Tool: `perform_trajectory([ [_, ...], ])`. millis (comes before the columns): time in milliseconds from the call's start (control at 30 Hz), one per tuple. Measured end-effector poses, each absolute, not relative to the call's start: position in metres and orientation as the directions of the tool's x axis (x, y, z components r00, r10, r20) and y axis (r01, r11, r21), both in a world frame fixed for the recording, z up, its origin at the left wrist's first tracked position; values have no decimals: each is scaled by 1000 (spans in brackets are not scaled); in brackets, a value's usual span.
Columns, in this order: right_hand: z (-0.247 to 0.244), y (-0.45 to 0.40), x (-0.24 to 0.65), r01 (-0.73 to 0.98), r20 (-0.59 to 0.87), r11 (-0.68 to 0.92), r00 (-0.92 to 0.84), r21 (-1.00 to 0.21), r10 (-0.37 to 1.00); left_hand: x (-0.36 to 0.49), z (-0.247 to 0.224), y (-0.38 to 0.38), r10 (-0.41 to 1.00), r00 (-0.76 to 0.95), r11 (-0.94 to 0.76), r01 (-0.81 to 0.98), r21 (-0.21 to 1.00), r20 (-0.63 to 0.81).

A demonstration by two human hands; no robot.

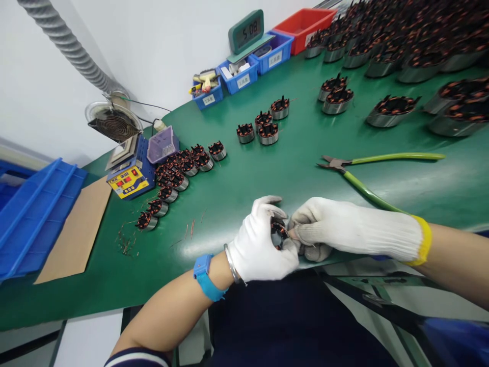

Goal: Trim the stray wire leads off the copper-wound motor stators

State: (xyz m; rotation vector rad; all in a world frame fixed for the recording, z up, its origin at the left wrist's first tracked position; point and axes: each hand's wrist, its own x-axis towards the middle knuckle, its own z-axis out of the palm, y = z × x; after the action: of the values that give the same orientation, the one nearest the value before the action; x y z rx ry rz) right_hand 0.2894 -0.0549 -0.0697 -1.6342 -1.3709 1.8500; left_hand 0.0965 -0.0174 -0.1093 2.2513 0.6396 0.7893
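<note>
A round motor stator with copper windings (pixel 280 230) is at the table's front edge, partly hidden by the fingers. Around it curl the gloved fingers of my left hand (pixel 263 242). On its right side my right hand (pixel 319 227), in a white glove with a yellow cuff, is closed in a pinch; whatever is between those fingertips is too small to make out. Green-handled cutters (pixel 338 164) lie with their handles spread, beyond my right hand.
Finished-looking stators (pixel 178 179) cluster at the left, and many more (pixel 405 48) crowd the back right. Blue bins (pixel 242 76), a red bin (pixel 303 25), a clock (pixel 246 33) and a yellow-blue device (pixel 130 178) stand behind. Wire scraps (pixel 126 242) lie left.
</note>
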Motion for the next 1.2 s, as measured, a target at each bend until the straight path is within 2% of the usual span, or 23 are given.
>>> perform_trajectory([
  [133, -72, -61, 286, 425, -534, -403, -255, -811, 806, 89, -109, -12, 540, 787, -629, 143, 764, 297],
  [200, -74, -63, 287, 480, -502, -359, -210, -800, 839, 85, -109, -7, 549, 797, -563, 130, 816, 253],
  [300, -73, -66, 287, 522, -463, -318, -173, -792, 869, 78, -106, 3, 678, 721, -330, 125, 936, 143],
  [367, -70, -68, 287, 510, -409, -275, -169, -815, 897, 73, -99, 10, 732, 681, -104, 112, 988, 0],
  [433, -65, -70, 287, 491, -344, -223, -170, -842, 923, 69, -90, 14, 641, 740, 125, 161, 979, -204],
  [500, -60, -71, 288, 466, -306, -195, -177, -863, 935, 67, -81, 15, 451, 808, 288, 271, 919, -380],
  [567, -59, -72, 289, 433, -308, -204, -186, -878, 933, 69, -76, 11, 363, 829, 343, 305, 888, -425],
  [633, -59, -71, 290, 387, -323, -232, -189, -892, 927, 71, -76, 4, 467, 832, 274, 186, 943, -300],
  [667, -60, -71, 291, 354, -329, -248, -190, -902, 925, 73, -77, 0, 552, 816, 162, 96, 982, -171],
  [733, -59, -70, 292, 270, -328, -272, -187, -924, 926, 74, -80, -8, 656, 734, -209, -48, 977, 177],
  [767, -58, -70, 292, 230, -323, -279, -185, -932, 928, 74, -80, -11, 629, 688, -420, -92, 903, 362],
  [833, -55, -72, 290, 176, -313, -282, -184, -943, 932, 73, -80, -17, 466, 613, -729, -143, 669, 638],
  [867, -53, -73, 289, 166, -307, -278, -187, -946, 933, 72, -80, -19, 398, 572, -804, -158, 573, 717],
  [900, -51, -74, 289, 173, -301, -270, -191, -947, 934, 71, -80, -20, 392, 520, -830, -157, 536, 759],
  [933, -49, -76, 288, 201, -290, -251, -193, -947, 937, 71, -81, -20, 463, 455, -806, -141, 575, 761],
  [967, -48, -77, 288, 251, -270, -218, -193, -943, 943, 71, -81, -19, 599, 400, -715, -123, 688, 694],
  [1000, -48, -78, 288, 319, -239, -169, -193, -933, 952, 71, -82, -16, 749, 392, -537, -112, 836, 534],
  [1033, -48, -79, 288, 394, -202, -112, -195, -912, 960, 71, -82, -13, 845, 452, -277, -89, 957, 287],
  [1067, -50, -79, 289, 462, -162, -54, -198, -885, 967, 72, -82, -9, 822, 570, 21, -30, 999, 0],
  [1100, -51, -79, 289, 513, -131, -10, -200, -858, 971, 73, -81, -5, 672, 699, 275, 73, 959, -246],
  [1133, -53, -79, 290, 544, -118, 10, -200, -839, 973, 73, -80, -1, 472, 784, 430, 195, 882, -403],
  [1167, -56, -78, 290, 550, -127, 1, -195, -835, 972, 73, -78, 1, 320, 822, 489, 282, 825, -471],
  [1200, -58, -78, 291, 532, -154, -32, -187, -846, 970, 73, -75, 1, 272, 839, 485, 303, 820, -471],
])
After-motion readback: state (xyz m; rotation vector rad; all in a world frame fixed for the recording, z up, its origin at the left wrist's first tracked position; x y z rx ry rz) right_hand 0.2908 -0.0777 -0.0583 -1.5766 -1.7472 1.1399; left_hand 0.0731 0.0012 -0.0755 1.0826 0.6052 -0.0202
